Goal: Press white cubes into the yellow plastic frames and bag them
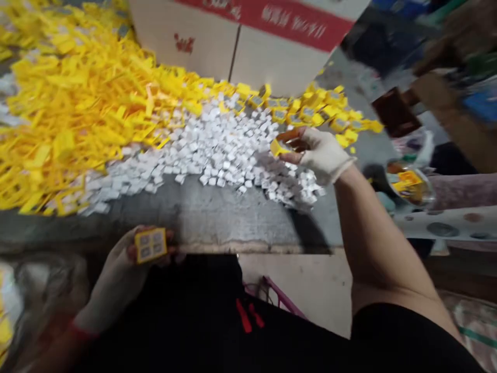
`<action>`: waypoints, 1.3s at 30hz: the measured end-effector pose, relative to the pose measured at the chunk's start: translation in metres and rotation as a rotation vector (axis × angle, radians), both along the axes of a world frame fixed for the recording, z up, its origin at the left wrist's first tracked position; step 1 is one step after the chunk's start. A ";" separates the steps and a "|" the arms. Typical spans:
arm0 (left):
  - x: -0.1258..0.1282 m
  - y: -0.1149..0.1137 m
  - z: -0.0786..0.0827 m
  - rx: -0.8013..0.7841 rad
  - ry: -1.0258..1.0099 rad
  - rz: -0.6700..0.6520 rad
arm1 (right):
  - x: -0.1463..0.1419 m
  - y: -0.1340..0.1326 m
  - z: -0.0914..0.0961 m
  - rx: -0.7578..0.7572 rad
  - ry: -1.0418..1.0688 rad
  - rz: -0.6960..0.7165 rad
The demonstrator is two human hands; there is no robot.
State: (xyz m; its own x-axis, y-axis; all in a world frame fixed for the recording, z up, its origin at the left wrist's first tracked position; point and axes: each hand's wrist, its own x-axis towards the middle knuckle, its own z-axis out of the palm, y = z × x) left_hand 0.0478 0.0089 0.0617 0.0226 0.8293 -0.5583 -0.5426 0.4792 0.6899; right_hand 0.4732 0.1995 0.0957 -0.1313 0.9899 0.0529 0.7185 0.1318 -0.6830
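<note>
No text is legible. The cardboard box [248, 52], far centre, has a red band [287, 18] carrying white characters, blurred and unreadable. A small red mark [184, 44] on its left panel is also unreadable. Near left, the yellow block [150, 245] in the left hand [120, 280] shows 4 grey squares, markings indiscernible.

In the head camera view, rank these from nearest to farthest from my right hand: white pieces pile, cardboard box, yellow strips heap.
1. White pieces pile, just left of and beneath the right hand.
2. Cardboard box, behind, at top.
3. Yellow strips heap, far left.
</note>
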 end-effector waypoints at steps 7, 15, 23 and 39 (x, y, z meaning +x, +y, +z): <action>0.004 -0.028 -0.015 0.113 -0.054 -0.013 | -0.137 -0.094 -0.032 -0.448 0.191 0.492; -0.012 -0.065 -0.022 0.134 -0.152 -0.060 | -0.159 -0.083 -0.043 -0.084 -0.453 0.171; -0.009 -0.072 -0.024 0.149 -0.250 -0.012 | -0.162 -0.137 -0.045 0.181 -0.461 0.278; -0.001 -0.088 -0.003 0.190 -0.252 -0.068 | -0.207 -0.204 -0.010 0.329 -0.061 0.666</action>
State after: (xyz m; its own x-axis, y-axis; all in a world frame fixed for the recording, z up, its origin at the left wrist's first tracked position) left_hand 0.0468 -0.0794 0.0588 0.1995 0.9099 -0.3637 -0.6789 0.3959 0.6183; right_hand 0.2661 -0.0047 0.0860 -0.7101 0.6341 0.3061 0.4506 0.7433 -0.4944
